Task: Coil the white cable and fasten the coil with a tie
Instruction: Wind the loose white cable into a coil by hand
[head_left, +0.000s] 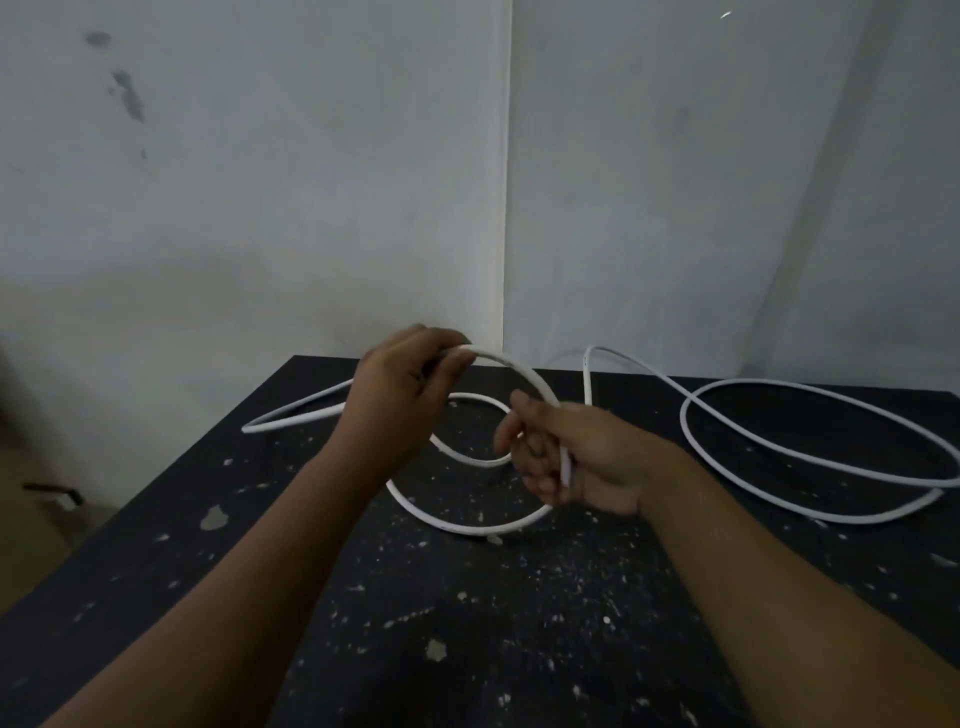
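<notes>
A long white cable (779, 447) lies in loose loops on a black speckled table (467, 623). My left hand (400, 395) is raised above the table's middle and grips the cable near the top of a small arc. My right hand (576, 457) is closed around the same cable lower down, with a short end poking out below its fingers. Between the two hands the cable bends in a curve, and a small loop hangs beneath them and touches the table. One straight end of the cable sticks out past the table's left edge. No tie is visible.
White walls meet in a corner (504, 208) right behind the table. A large cable loop covers the table's right side. The floor at the left holds a small dark object (52, 491).
</notes>
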